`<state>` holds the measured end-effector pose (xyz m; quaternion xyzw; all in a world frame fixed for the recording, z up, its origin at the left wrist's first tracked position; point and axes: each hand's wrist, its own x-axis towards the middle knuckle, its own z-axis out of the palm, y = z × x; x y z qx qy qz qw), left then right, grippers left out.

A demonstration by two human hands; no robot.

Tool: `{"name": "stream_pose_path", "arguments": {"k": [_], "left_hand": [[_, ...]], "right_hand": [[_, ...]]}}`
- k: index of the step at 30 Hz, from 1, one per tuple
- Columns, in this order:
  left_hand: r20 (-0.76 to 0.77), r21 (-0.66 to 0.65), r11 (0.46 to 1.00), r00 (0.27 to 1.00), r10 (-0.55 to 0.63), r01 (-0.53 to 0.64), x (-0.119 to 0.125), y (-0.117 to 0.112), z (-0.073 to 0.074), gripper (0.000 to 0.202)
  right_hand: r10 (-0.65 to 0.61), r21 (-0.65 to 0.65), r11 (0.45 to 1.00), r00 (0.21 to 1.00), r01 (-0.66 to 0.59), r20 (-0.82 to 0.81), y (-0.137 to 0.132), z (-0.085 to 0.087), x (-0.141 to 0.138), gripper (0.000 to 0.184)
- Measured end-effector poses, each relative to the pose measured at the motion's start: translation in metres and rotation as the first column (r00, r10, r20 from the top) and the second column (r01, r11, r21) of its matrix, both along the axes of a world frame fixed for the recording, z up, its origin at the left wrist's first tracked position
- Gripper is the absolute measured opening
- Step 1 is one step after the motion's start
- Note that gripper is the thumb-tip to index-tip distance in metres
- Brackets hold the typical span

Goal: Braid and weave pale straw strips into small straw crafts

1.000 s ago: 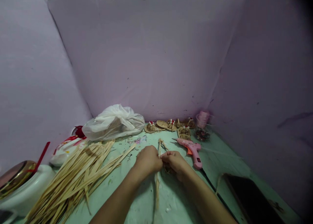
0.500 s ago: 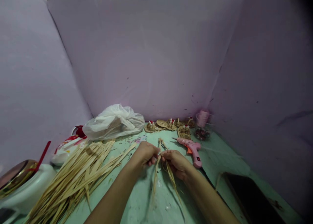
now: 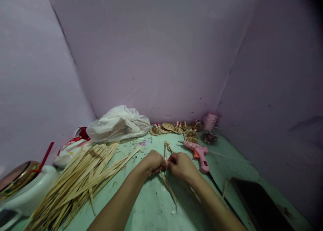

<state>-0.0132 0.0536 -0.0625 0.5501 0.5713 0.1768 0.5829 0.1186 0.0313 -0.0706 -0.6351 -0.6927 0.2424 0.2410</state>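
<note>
Both hands meet over the middle of the green table, closed around a thin braid of straw strips [image 3: 165, 150]. My left hand [image 3: 155, 163] pinches it from the left, thumb and fingers together. From the right, my right hand [image 3: 180, 165] grips it with bent fingers. The braid's knotted upper end lies on the table beyond the hands. Loose straw ends [image 3: 169, 187] hang below my left hand toward me. Where the strips cross between the fingertips is hidden. Just right of my right hand lies a pink glue gun [image 3: 200, 153].
A pile of flat straw strips [image 3: 83, 177] spreads at left, beside a white pot [image 3: 37, 187] and a white plastic bag [image 3: 118, 125]. Small woven straw pieces [image 3: 176, 127] and a pink thread spool [image 3: 210, 122] line the back wall. A dark flat object [image 3: 257, 204] lies at right.
My hands have come closer together, and the right has turned inward over the braid. Two loose ends hung apart before; now they trail to the right below my left hand.
</note>
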Motion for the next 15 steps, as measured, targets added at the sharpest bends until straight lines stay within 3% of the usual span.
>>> {"name": "stream_pose_path", "arguments": {"k": [3,7,10,13,15], "left_hand": [[0.147,0.009,1.0,0.989,0.014,-0.016,0.001,-0.004,-0.002,0.004],[0.127,0.011,0.998,0.99,0.062,-0.064,0.002,-0.007,-0.001,0.009],[0.112,-0.038,0.997,0.991,0.068,-0.064,0.002,-0.006,0.0,0.007],[0.105,-0.048,0.995,0.99,0.091,-0.086,0.0,-0.006,0.0,0.009],[0.093,-0.067,0.995,0.992,0.083,-0.077,-0.001,-0.006,-0.002,0.013]], "right_hand": [[-0.016,-0.053,0.998,0.998,0.02,0.061,-0.002,0.011,0.006,0.017],[-0.032,-0.228,0.972,0.994,0.055,0.105,-0.002,0.024,0.022,0.011],[-0.086,-0.176,0.979,0.99,0.105,0.116,-0.012,0.043,0.034,0.008],[-0.069,0.036,0.997,0.991,0.074,-0.117,-0.037,0.061,0.031,0.011],[0.085,0.005,0.996,0.945,-0.089,-0.315,-0.053,0.065,0.02,0.02]]}}
